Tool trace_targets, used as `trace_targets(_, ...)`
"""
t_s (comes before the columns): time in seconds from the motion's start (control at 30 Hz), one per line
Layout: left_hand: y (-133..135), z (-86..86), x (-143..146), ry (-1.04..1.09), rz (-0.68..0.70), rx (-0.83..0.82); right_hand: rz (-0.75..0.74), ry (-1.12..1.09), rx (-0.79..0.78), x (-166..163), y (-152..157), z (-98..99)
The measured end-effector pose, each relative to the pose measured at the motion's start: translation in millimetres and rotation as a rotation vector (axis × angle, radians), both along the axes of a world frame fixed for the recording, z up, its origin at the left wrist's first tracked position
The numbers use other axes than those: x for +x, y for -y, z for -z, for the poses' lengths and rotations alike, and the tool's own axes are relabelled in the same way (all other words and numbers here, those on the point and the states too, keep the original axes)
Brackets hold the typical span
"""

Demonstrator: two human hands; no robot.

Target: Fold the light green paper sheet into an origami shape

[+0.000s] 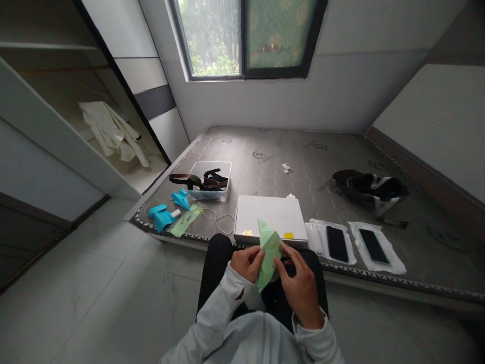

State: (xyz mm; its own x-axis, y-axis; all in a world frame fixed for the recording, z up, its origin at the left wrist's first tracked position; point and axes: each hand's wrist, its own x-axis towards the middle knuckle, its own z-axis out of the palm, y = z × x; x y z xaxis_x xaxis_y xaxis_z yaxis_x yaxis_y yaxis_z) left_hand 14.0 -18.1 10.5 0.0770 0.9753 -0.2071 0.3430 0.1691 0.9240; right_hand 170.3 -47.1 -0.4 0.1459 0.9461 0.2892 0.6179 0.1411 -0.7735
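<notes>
Above my lap, a folded piece of light green paper (268, 253) with a pointed top is held between both hands. My left hand (247, 263) pinches its left edge between thumb and fingers. On the other side, my right hand (299, 278) grips the right edge, thumb and fingertips against the paper. Just beyond the paper lies a white flat box (271, 212) with a yellow patch and a small gold-coloured item on its near side. The exact folds on the underside are hidden.
Blue folded paper (162, 217), a green strip (186, 221) and a white cord (217, 217) lie left on the mattress (261, 172). Behind them a clear plastic bin (223, 194) holds belts. Two phones (337, 244) on white wrapping and a dark cap (364, 187) lie right.
</notes>
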Motion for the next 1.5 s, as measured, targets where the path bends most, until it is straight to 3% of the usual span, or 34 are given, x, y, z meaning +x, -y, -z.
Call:
trace_targets(0.13, 3.2, -4.5, 5.0, 0.037, 0.01, 0.005, -0.152, -0.06, -0.134, -12.9, 5.7, 1.1)
trace_targets(0.53, -1.7, 6.6, 5.4, 0.244, -0.095, -0.126, -0.199, -0.122, -0.217, -12.6, 8.5, -2.3)
trace_targets(1.2, 0.7, 2.4, 5.9, 0.257, -0.111, -0.172, -0.252, -0.057, -0.213, -11.1, 8.4, -5.0)
trace_targets(1.5, -3.1, 13.9, 3.1, 0.166, -0.124, -0.209, -0.359, 0.148, -0.018, -10.7, 6.7, 5.4)
